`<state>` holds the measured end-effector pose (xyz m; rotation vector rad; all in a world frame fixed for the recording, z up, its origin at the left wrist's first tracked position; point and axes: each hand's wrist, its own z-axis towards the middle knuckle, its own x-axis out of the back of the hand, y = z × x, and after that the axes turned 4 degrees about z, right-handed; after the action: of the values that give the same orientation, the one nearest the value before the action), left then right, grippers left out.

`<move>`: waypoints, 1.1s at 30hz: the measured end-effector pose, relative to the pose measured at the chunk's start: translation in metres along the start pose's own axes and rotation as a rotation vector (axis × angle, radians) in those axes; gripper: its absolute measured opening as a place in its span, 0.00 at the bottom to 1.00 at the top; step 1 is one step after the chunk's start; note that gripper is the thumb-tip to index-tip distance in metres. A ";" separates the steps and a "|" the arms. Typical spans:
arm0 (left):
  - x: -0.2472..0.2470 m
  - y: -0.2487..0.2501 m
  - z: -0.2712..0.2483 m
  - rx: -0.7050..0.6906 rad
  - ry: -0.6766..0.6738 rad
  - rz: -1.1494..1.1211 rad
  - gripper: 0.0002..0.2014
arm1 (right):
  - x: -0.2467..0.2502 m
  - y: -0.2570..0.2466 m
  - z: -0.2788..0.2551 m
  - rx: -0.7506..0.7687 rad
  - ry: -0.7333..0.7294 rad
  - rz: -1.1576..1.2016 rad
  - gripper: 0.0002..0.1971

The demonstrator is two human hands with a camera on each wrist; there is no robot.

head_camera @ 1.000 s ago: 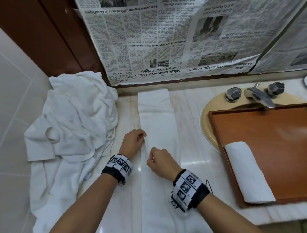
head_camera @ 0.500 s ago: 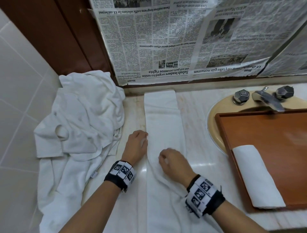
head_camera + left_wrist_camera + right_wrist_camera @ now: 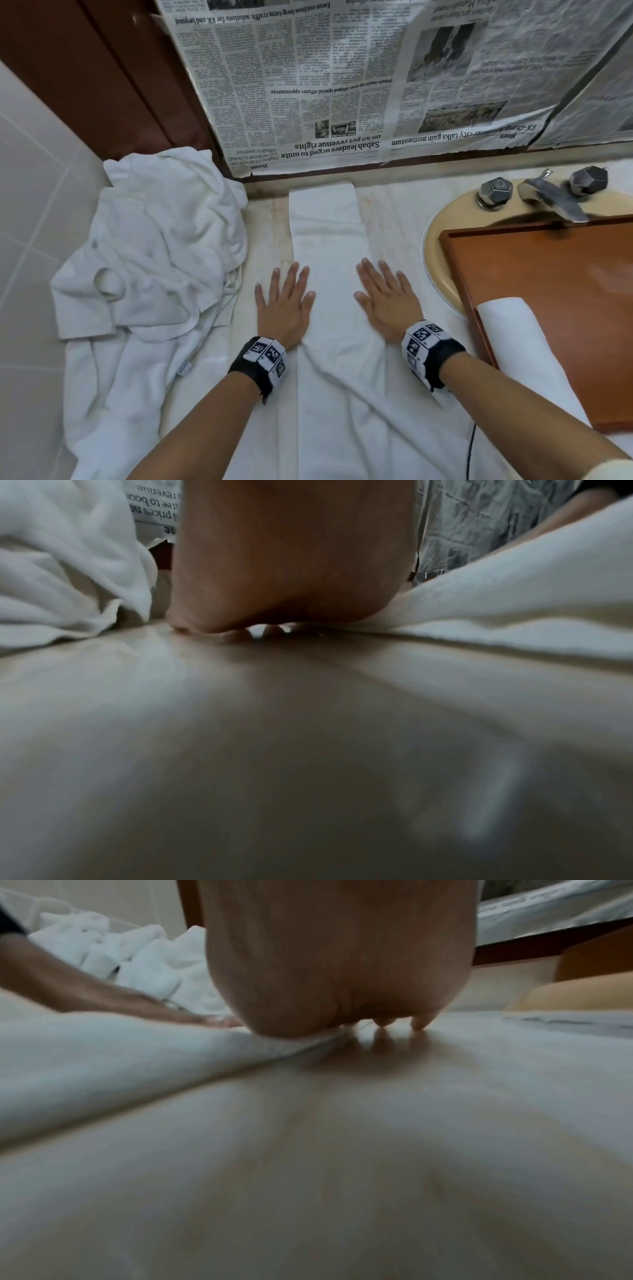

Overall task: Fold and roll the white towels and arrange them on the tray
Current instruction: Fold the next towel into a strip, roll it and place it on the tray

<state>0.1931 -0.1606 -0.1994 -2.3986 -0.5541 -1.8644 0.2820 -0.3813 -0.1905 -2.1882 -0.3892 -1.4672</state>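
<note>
Your left hand [image 3: 286, 306] and right hand [image 3: 387, 301] lie flat with fingers straight and spread, palms down — one on each long edge of the folded white towel [image 3: 329, 240], holding nothing. That towel runs as a narrow strip down the middle of the marble worktop [image 3: 394, 219], its far end at the back ledge under the taped newspaper [image 3: 342, 85]. A heap of loose towels [image 3: 154, 240] sits crumpled to your left against the tiled wall. On your right, the wooden tray [image 3: 548, 267] rests over the sink [image 3: 442, 246] — one rolled towel [image 3: 513, 332] already lies along its near left edge.
</note>
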 end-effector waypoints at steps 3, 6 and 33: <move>0.000 0.007 -0.012 0.014 -0.014 -0.054 0.34 | 0.005 -0.002 0.000 -0.145 0.044 0.121 0.29; -0.007 0.021 -0.035 -0.021 -0.011 -0.049 0.34 | -0.007 -0.021 -0.020 0.004 0.145 0.115 0.29; 0.034 0.035 0.051 0.037 -0.046 0.039 0.32 | 0.039 0.013 0.050 0.099 -0.003 -0.024 0.29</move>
<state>0.2584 -0.1716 -0.1747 -2.4164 -0.5357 -1.7725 0.3431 -0.3668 -0.1737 -2.1153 -0.4805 -1.4259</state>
